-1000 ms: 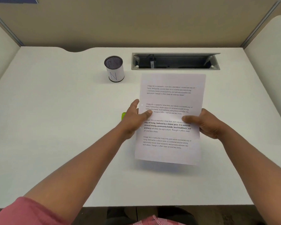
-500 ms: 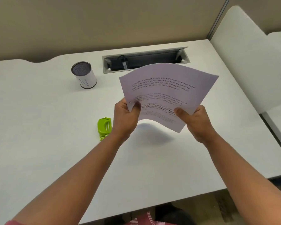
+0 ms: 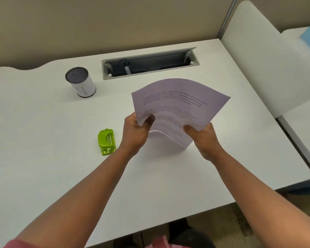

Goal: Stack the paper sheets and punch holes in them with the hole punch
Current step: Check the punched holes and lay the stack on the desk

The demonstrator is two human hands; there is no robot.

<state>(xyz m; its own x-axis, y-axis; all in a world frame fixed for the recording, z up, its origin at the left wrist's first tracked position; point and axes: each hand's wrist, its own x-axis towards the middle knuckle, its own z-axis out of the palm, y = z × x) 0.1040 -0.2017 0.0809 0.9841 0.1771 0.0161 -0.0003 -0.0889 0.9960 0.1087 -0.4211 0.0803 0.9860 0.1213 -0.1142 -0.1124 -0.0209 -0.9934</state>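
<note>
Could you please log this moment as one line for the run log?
both hands: left hand, right hand grip paper sheets | sheets: bowed | hole punch: untouched on desk

Both forearms extend forward, bare, converging toward centre. The left hand (image 3: 135, 130) is closed in a pinch grip, thumb on top, fingers curled underneath. The right hand (image 3: 204, 136) is likewise closed, thumb pressed forward on top, wrist slightly bent. The hands are apart, level with each other.

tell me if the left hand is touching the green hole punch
Apart. The head view shows bare white desk between the left hand and the green hole punch; that hand is pinching the paper sheets instead.
</note>
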